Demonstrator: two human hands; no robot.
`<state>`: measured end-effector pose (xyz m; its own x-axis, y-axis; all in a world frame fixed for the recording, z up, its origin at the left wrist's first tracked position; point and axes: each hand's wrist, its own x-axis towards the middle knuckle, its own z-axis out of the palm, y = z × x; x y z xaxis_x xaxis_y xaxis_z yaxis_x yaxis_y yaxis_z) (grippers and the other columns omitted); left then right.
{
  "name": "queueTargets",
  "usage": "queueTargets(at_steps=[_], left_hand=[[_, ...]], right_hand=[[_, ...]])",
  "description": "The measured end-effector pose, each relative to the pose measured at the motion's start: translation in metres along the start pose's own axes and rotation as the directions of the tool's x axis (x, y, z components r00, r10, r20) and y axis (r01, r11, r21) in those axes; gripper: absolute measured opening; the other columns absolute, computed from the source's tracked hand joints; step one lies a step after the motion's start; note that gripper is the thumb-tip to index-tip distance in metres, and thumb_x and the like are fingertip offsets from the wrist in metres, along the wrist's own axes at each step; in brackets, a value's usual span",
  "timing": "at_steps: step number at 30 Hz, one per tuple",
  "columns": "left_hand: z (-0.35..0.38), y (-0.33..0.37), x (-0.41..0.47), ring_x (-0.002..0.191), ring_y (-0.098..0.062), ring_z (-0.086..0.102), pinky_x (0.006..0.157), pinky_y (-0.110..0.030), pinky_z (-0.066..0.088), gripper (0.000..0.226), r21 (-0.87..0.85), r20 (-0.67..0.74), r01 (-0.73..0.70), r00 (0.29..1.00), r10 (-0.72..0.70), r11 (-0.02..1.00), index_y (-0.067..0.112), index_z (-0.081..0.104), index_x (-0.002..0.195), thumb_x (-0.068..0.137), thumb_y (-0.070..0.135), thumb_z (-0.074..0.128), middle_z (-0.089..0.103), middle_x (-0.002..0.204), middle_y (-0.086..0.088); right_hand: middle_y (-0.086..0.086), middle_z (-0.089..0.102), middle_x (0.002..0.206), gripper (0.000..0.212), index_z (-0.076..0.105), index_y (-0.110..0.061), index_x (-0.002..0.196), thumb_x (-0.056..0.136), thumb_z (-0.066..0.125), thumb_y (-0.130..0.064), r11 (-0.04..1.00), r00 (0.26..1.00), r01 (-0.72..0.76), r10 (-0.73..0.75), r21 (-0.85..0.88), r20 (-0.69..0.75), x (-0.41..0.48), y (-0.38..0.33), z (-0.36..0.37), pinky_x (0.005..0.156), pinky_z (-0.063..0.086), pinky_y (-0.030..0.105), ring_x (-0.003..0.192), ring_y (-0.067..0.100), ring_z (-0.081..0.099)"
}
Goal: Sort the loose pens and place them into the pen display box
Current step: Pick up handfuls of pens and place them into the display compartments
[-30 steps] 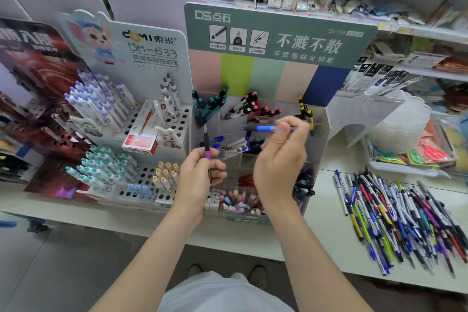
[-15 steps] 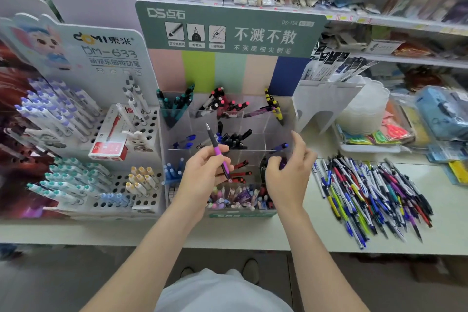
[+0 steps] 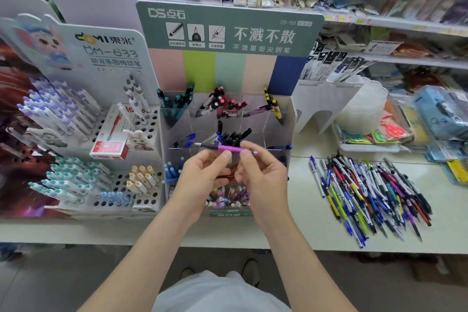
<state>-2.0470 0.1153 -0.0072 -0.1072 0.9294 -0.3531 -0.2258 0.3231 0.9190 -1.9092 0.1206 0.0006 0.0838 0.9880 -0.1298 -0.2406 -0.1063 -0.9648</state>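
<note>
A pen with a purple grip lies level in front of the clear pen display box. My left hand pinches its left part and my right hand pinches its right part. The box has tiers of compartments holding green, pink-capped, yellow, black and blue pens, under a green header card. A heap of loose pens lies on the counter to the right of my right hand. My hands hide the box's lower middle compartments.
A white DOMI pen stand with several pens and a red box stands left of the display box. A stack of clear plastic containers and packaged goods sit at the back right. Stocked shelves run behind.
My right hand let go of a blue pen at the box and came over to the purple pen. The purple pen turned from upright to level, and both hands now hold it.
</note>
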Motion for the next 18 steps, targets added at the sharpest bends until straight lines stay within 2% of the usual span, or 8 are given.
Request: queueTargets(at_steps=[3, 5, 7, 8, 10, 12, 14, 18], left_hand=[[0.003, 0.008, 0.003, 0.093, -0.016, 0.074, 0.086, -0.034, 0.063, 0.02, 0.081, 0.036, -0.038, 0.999, 0.036, 0.996, 0.028, 0.076, 0.123, 0.106, 0.028, 0.064, 0.079, 0.109, -0.002], [0.005, 0.01, 0.005, 0.093, -0.017, 0.074, 0.088, -0.036, 0.063, 0.019, 0.146, 0.026, -0.039, 0.999, 0.035, 0.988, 0.028, 0.076, 0.121, 0.108, 0.025, 0.062, 0.08, 0.106, 0.0], [0.005, 0.01, 0.007, 0.093, -0.019, 0.074, 0.089, -0.036, 0.063, 0.021, 0.194, 0.022, -0.018, 1.0, 0.014, 0.981, 0.027, 0.077, 0.117, 0.107, 0.019, 0.061, 0.08, 0.103, 0.001], [0.006, 0.009, 0.007, 0.094, -0.02, 0.074, 0.09, -0.036, 0.063, 0.022, 0.208, 0.018, -0.001, 1.0, -0.003, 0.978, 0.027, 0.078, 0.115, 0.107, 0.017, 0.06, 0.081, 0.102, 0.002], [0.008, 0.005, 0.006, 0.094, -0.021, 0.075, 0.09, -0.038, 0.063, 0.025, 0.226, 0.009, 0.038, 0.999, -0.041, 0.973, 0.027, 0.078, 0.112, 0.106, 0.014, 0.058, 0.081, 0.099, 0.004], [0.011, 0.001, 0.004, 0.09, -0.019, 0.075, 0.085, -0.039, 0.061, 0.027, 0.246, 0.013, 0.069, 0.997, -0.075, 0.967, 0.028, 0.079, 0.11, 0.105, 0.014, 0.056, 0.081, 0.097, 0.005], [0.013, -0.003, 0.003, 0.085, -0.017, 0.073, 0.079, -0.033, 0.06, 0.029, 0.263, 0.033, 0.074, 0.996, -0.086, 0.962, 0.027, 0.079, 0.109, 0.105, 0.012, 0.054, 0.081, 0.095, 0.004], [0.021, -0.012, 0.004, 0.077, -0.01, 0.07, 0.069, -0.023, 0.058, 0.03, 0.33, 0.054, 0.041, 0.997, -0.062, 0.943, 0.025, 0.078, 0.107, 0.105, 0.01, 0.052, 0.08, 0.094, 0.002]], right_hand=[[0.009, 0.066, 0.082, 0.017, 0.068, -0.012, 0.119, 0.112, 0.054, -0.015, 0.955, 0.936, 0.286, -0.295, -0.077, -0.19, 0.014, -0.019, 0.005, 0.066, 0.058, 0.038, 0.07, 0.024, 0.062], [0.006, 0.068, 0.09, 0.016, 0.063, -0.014, 0.118, 0.114, 0.048, -0.018, 0.844, 0.801, 0.438, -0.523, -0.31, -0.291, 0.03, -0.033, 0.004, 0.07, 0.058, 0.039, 0.077, 0.021, 0.066], [0.002, 0.068, 0.098, 0.017, 0.062, -0.013, 0.118, 0.114, 0.047, -0.018, 0.681, 0.693, 0.487, -0.682, -0.547, -0.232, 0.051, -0.04, 0.0, 0.075, 0.055, 0.036, 0.084, 0.019, 0.065], [0.0, 0.067, 0.102, 0.018, 0.063, -0.011, 0.118, 0.113, 0.046, -0.017, 0.617, 0.689, 0.479, -0.705, -0.624, -0.167, 0.064, -0.039, -0.001, 0.079, 0.053, 0.036, 0.088, 0.018, 0.063], [0.002, 0.066, 0.108, 0.027, 0.064, -0.009, 0.124, 0.115, 0.042, -0.022, 0.532, 0.762, 0.44, -0.648, -0.724, -0.013, 0.087, -0.032, -0.002, 0.087, 0.051, 0.041, 0.097, 0.02, 0.06], [0.007, 0.062, 0.117, 0.039, 0.061, -0.014, 0.141, 0.116, 0.037, -0.03, 0.452, 0.827, 0.387, -0.555, -0.804, 0.087, 0.1, -0.025, -0.005, 0.095, 0.049, 0.043, 0.107, 0.025, 0.057], [0.007, 0.057, 0.117, 0.038, 0.056, -0.018, 0.149, 0.114, 0.042, -0.026, 0.448, 0.807, 0.38, -0.588, -0.81, 0.053, 0.098, -0.022, -0.01, 0.094, 0.046, 0.032, 0.103, 0.023, 0.055], [0.003, 0.06, 0.104, 0.022, 0.065, -0.01, 0.123, 0.107, 0.051, -0.005, 0.531, 0.779, 0.403, -0.627, -0.745, -0.026, 0.056, -0.013, -0.031, 0.081, 0.04, 0.013, 0.09, 0.006, 0.053]])
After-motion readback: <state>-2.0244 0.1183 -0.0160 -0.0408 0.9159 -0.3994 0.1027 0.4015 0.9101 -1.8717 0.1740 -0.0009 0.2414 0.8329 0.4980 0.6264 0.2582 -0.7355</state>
